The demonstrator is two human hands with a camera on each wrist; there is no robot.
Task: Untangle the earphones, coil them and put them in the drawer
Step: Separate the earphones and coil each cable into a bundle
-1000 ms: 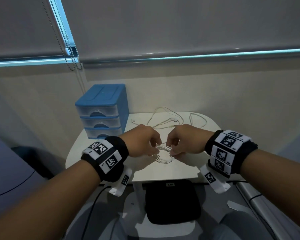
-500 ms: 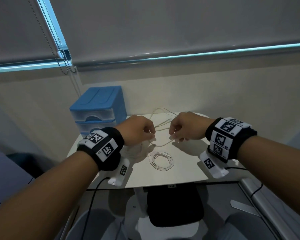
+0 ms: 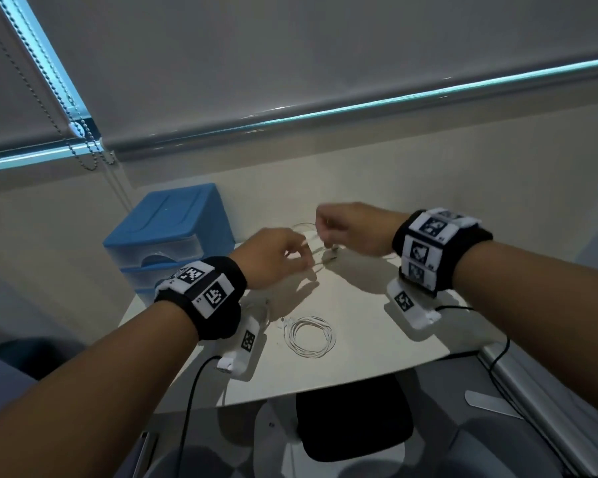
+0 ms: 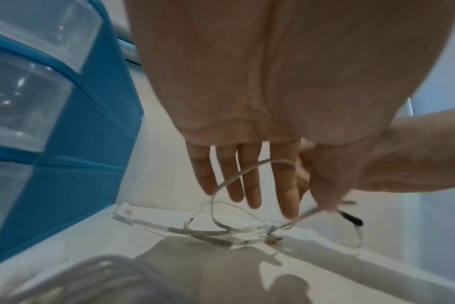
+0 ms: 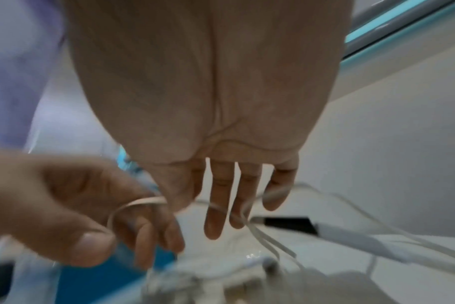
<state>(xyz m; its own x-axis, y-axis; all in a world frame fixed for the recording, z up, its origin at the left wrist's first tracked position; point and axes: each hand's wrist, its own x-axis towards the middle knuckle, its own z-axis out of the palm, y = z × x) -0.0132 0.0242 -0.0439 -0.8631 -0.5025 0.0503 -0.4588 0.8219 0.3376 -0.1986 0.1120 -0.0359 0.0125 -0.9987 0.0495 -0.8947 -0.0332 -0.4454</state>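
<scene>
While both hands [image 3: 273, 260] blur, their hold on the tangled earphones [image 4: 221, 232] stays unclear.

White table [image 3: 377, 343] against cream wall [image 3: 428, 174]; grey roller blinds [image 3: 290, 46] above.

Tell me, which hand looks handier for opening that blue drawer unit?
Probably the left hand: the blue drawer unit stands on its side of the table. The right hand is farther away. Both now hold the tangled earphones.
</scene>
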